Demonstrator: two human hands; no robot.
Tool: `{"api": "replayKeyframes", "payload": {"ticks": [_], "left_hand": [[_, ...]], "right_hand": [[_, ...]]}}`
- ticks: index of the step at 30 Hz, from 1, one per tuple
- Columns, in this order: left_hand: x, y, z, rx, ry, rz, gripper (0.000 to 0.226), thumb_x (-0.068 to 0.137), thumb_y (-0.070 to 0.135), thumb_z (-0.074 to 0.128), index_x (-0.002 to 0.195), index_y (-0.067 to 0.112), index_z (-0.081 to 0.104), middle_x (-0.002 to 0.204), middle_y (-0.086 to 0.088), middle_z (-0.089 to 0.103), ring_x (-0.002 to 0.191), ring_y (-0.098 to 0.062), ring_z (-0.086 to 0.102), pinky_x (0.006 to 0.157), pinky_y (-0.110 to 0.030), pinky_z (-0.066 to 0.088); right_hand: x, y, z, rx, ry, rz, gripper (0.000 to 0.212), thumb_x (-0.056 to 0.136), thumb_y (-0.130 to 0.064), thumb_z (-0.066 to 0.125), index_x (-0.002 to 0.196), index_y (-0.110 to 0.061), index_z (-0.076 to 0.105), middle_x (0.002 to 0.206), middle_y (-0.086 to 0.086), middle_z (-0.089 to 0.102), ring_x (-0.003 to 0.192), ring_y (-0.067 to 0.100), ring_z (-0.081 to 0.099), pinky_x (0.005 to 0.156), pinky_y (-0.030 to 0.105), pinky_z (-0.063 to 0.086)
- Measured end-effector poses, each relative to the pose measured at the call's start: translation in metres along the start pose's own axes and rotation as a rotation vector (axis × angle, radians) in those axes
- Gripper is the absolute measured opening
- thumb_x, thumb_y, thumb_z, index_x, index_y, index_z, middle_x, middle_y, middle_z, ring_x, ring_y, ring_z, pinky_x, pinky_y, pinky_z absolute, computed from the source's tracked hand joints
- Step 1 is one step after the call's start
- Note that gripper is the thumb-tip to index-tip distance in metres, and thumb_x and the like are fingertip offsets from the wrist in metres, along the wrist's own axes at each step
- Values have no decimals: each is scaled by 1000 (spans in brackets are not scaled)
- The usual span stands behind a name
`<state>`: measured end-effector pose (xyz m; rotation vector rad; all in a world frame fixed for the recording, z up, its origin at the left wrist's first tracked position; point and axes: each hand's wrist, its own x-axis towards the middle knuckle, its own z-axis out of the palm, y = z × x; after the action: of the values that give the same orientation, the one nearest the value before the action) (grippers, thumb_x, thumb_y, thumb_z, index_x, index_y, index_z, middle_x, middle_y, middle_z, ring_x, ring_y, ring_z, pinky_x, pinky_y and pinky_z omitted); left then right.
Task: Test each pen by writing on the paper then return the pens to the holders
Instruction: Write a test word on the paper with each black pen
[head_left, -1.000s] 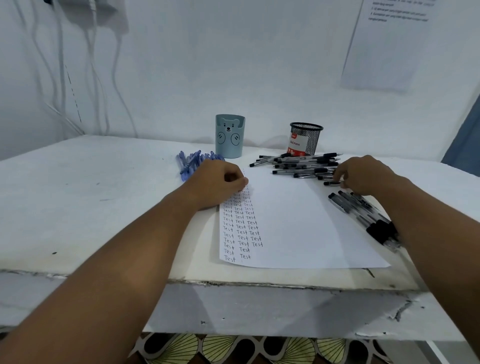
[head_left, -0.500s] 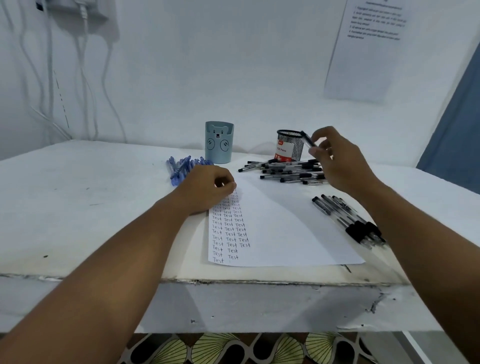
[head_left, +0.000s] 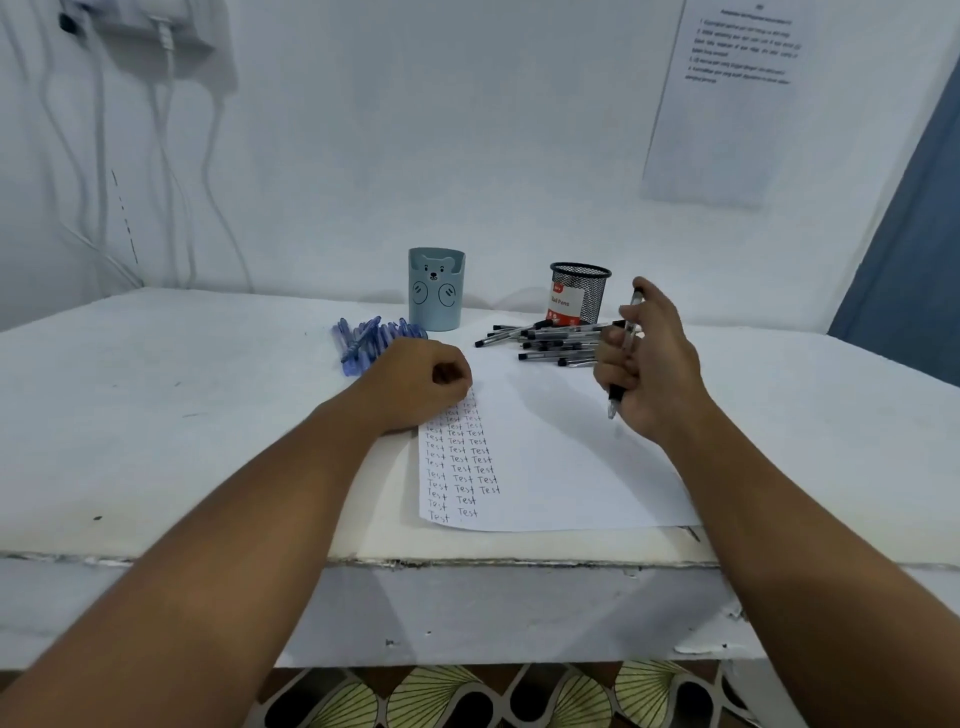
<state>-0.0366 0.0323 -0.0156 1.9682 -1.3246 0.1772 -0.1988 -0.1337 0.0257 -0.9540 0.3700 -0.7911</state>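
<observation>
1. A clear pen (head_left: 626, 347) with dark ends stands nearly upright in the right hand's (head_left: 649, 364) grip.
2. Beneath it lies white paper (head_left: 561, 457), columns of "Test" at its left.
3. Black pens (head_left: 545, 340) are heaped just beyond the grip, before the mesh holder (head_left: 579, 296).
4. Blue pens (head_left: 366, 338) and the bear holder (head_left: 435, 288) sit farther left.

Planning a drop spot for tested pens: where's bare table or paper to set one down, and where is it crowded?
Free: the table left of the blue pens, and the paper right of the "Test" columns. Far right of the right hand is bare too. Crowded: in front of the bear holder and mesh holder, where black pens lie piled.
</observation>
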Motion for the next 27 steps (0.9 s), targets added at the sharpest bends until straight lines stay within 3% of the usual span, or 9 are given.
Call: {"api": "replayKeyframes", "payload": {"ticks": [5,12,16,19,20,23,25,27], "left_hand": [[1,0,-1,-10,7,-26,8,87,11,65,87,11,73,76,8,68,65,10,57,63,-4,42],[0,2,-2,1,2,-37,7,87,12,66,86,14,72,75,11,67,65,8,57,63,-4,42],[-2,2,-4,23,-15,-16,7,86,12,67,87,13,73,77,10,67,67,8,57,64,-2,41],[-3,1,-4,24,-24,-8,6,85,12,68,86,13,74,78,8,68,67,9,57,64,-2,40],[-3,1,-4,25,-30,-8,6,85,12,68,86,14,74,80,7,69,67,8,57,64,-2,40],[-4,1,-4,32,-61,4,3,83,15,70,85,16,73,84,7,71,73,2,60,65,-4,42],[-4,3,-4,43,-97,19,3,82,19,72,84,18,72,87,9,69,78,-3,61,68,-9,44],[-6,6,-4,37,-135,-2,6,80,25,74,85,22,72,91,10,67,83,-6,61,74,-18,47]], "right_hand": [[-2,3,-1,-21,-6,-39,47,97,0,41,133,-30,51,60,-1,38,43,9,22,35,18,19],[-7,-2,-4,42,35,-91,35,99,-2,38,120,-27,49,58,-3,30,41,8,19,32,17,17],[-16,-1,0,102,-52,-65,32,97,7,40,117,-16,46,68,8,52,45,11,30,40,19,30],[-30,4,4,-59,-148,-94,8,104,-8,45,105,-4,52,86,15,69,56,17,58,64,31,55],[-35,6,4,-187,-149,-110,18,105,-17,45,101,-4,56,84,10,72,59,17,60,66,31,54],[-54,11,4,-443,-170,-154,28,106,-33,40,95,-9,51,72,9,73,52,20,49,49,26,39],[-70,14,6,-440,-238,-81,24,106,-34,39,104,-11,44,71,18,71,51,25,56,46,29,47],[-86,18,8,-433,-305,-33,16,104,-23,47,113,-12,41,75,22,69,57,27,64,54,32,56]]}}
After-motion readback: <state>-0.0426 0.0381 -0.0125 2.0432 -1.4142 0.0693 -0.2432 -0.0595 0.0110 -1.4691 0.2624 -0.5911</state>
